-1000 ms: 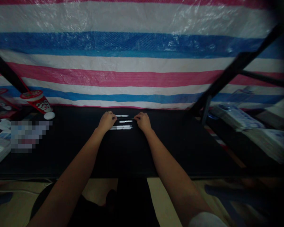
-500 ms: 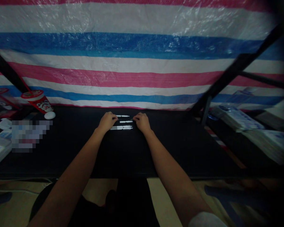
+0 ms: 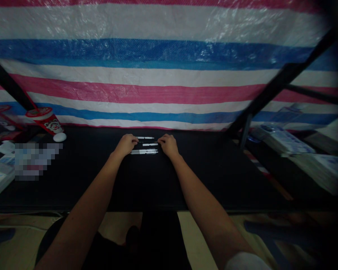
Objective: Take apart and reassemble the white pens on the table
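Left hand (image 3: 128,144) and right hand (image 3: 169,144), both closed to a fingertip pinch. Beneath, black tabletop (image 3: 214,172). At the left edge, translucent box (image 3: 0,176), contents unclear. Farther back, red cup (image 3: 49,122) with lid and straw, contents hidden. Between both hands, white pens (image 3: 144,151); among these, pinched at opposite ends, thin dark rod (image 3: 147,142).

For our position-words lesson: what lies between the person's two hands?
In the head view, a white pen, a thin dark piece and a short white piece lie between the left hand and right hand, with more white pens slightly nearer the person.
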A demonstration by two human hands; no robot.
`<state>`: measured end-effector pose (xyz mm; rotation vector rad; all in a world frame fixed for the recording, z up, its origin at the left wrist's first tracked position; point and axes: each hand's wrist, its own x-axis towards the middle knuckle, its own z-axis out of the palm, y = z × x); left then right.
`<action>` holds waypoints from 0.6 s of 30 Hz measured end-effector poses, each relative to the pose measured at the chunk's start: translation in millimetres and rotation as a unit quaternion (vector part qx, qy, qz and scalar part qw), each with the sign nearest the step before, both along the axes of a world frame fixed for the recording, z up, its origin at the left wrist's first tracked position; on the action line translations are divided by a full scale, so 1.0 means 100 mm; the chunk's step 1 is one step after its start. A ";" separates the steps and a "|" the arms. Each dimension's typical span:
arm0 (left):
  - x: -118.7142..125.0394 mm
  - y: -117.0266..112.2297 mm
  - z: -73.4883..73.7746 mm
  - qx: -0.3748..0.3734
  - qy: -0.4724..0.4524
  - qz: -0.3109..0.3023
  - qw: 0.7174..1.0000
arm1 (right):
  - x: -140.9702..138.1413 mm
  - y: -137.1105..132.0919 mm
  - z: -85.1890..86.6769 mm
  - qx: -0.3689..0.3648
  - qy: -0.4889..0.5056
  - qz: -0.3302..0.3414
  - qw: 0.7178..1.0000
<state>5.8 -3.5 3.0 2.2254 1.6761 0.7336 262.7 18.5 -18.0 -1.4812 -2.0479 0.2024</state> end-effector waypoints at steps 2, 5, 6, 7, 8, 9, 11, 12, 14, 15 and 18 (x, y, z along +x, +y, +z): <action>0.02 0.00 0.00 0.013 0.011 -0.015 1.000 | 0.00 0.00 0.00 -0.001 0.003 0.002 1.000; 0.05 0.00 0.00 0.023 0.015 -0.028 0.999 | -0.01 0.00 -0.01 0.000 0.006 0.009 1.000; 0.06 0.00 0.00 0.024 0.016 -0.028 0.999 | -0.01 0.00 -0.01 0.003 0.006 0.013 1.000; 0.07 -0.01 0.00 0.025 0.018 -0.028 0.999 | -0.02 0.00 -0.01 0.008 0.008 0.018 1.000; 0.07 -0.01 0.00 0.025 0.018 -0.027 0.999 | -0.02 0.00 -0.01 0.014 0.011 0.022 1.000; 0.08 -0.01 0.00 0.025 0.017 -0.025 0.999 | -0.02 0.00 -0.02 0.020 0.016 0.025 0.999; 0.09 -0.02 0.01 0.025 0.014 -0.023 0.999 | -0.03 0.01 -0.02 0.027 0.028 0.028 0.999; 0.09 -0.02 0.01 0.025 0.012 -0.023 0.999 | -0.03 0.01 -0.03 0.031 0.035 0.029 0.998; 0.09 -0.02 0.02 0.027 0.004 -0.027 0.999 | -0.02 0.02 -0.04 0.037 0.050 0.032 0.998; 0.09 -0.03 0.02 0.028 -0.002 -0.031 0.999 | -0.02 0.03 -0.04 0.040 0.059 0.034 0.997; 0.09 -0.04 0.03 0.030 -0.029 -0.043 0.998 | -0.01 0.04 -0.05 0.044 0.087 0.038 0.994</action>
